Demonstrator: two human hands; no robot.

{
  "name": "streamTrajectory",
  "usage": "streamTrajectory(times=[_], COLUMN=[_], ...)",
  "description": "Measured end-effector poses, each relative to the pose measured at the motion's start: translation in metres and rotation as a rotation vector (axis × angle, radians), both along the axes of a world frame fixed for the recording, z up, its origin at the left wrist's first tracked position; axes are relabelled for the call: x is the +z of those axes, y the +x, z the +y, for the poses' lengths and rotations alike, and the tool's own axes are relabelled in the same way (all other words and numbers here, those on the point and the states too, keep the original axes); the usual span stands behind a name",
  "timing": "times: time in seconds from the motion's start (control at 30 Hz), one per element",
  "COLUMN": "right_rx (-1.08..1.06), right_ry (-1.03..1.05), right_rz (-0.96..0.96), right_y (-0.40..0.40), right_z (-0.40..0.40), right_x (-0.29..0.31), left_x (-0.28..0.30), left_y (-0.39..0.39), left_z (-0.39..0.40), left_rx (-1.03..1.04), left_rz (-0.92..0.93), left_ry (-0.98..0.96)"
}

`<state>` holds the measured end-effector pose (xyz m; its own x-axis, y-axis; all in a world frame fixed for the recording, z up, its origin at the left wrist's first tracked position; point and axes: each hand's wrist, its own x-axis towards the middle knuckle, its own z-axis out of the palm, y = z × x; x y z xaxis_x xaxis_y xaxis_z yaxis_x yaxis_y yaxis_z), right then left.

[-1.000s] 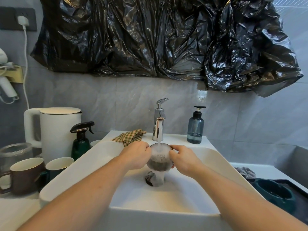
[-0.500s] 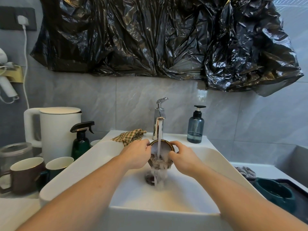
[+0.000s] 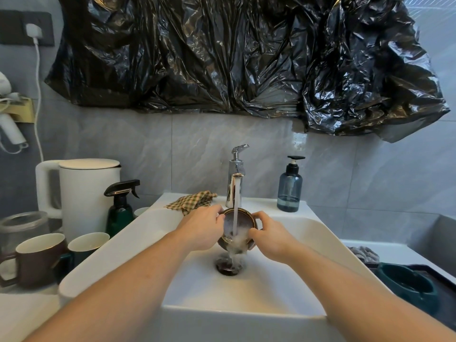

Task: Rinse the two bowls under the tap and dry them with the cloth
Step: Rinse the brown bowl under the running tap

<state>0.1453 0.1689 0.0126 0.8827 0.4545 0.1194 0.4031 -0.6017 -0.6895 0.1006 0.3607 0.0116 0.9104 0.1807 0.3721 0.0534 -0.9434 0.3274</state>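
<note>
1. Head view, the step in hand: the first rinse. The left hand [image 3: 202,229] and the right hand [image 3: 270,239] hold one brown bowl [image 3: 230,222] between them over the sink [image 3: 246,292]. Its opening is tilted toward the camera, directly under the tap [image 3: 235,180].
2. The fingers of both hands are curled on the rim of the bowl, one hand on each side. The water stream [image 3: 235,206] falls into the bowl and spills out over the drain [image 3: 229,266].
3. The second bowl, a dark green one [image 3: 409,287], waits on a dark tray [image 3: 441,275] on the surface at the right, well apart from the tap. I judge it is not yet rinsed, but its inside is too dark to be sure.
4. The next move, as I judge, calls for emptying the brown bowl and reaching for the checked cloth [image 3: 191,202], which lies on the sink ledge just beside the tap.
5. Count: two bowls, one checked cloth, one tap, two mugs [image 3: 37,257] at the left, one white kettle [image 3: 84,196], one spray bottle [image 3: 121,206], one soap dispenser [image 3: 290,187].
</note>
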Motion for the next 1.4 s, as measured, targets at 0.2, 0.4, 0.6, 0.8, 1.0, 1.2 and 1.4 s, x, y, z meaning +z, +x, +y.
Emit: streamTrajectory(times=[0.2, 0.4, 0.6, 0.8, 1.0, 1.2, 1.4], right_rx=[0.037, 0.034, 0.022, 0.006, 0.002, -0.006, -0.011], right_ry=[-0.019, -0.003, -0.022, -0.030, -0.035, -0.037, -0.022], right_rz=[0.043, 0.054, 0.023, -0.008, -0.030, -0.024, -0.023], right_y=[-0.0004, -0.0042, -0.0036, -0.0014, -0.0059, -0.0084, -0.0086], right_z=[-0.0010, -0.0003, -0.0002, -0.0001, -0.0007, -0.0006, -0.0010], right_x=[-0.0009, 0.0013, -0.0002, -0.0007, 0.0019, 0.0031, 0.0040], left_x=[0.0022, 0.0038, 0.0053, 0.0056, 0.0047, 0.0032, -0.0001], left_y=[-0.0032, -0.0036, -0.0060, -0.0067, -0.0065, -0.0040, -0.0004], left_z=[-0.0017, -0.0001, 0.0002, 0.0002, -0.0007, -0.0011, 0.0044], left_rx=[0.007, 0.026, 0.032, 0.034, 0.039, 0.045, 0.029], left_rz=[0.004, 0.078, 0.128, 0.154, 0.166, 0.171, 0.165], left_ry=[0.037, 0.056, -0.008, -0.067, -0.090, -0.089, -0.043])
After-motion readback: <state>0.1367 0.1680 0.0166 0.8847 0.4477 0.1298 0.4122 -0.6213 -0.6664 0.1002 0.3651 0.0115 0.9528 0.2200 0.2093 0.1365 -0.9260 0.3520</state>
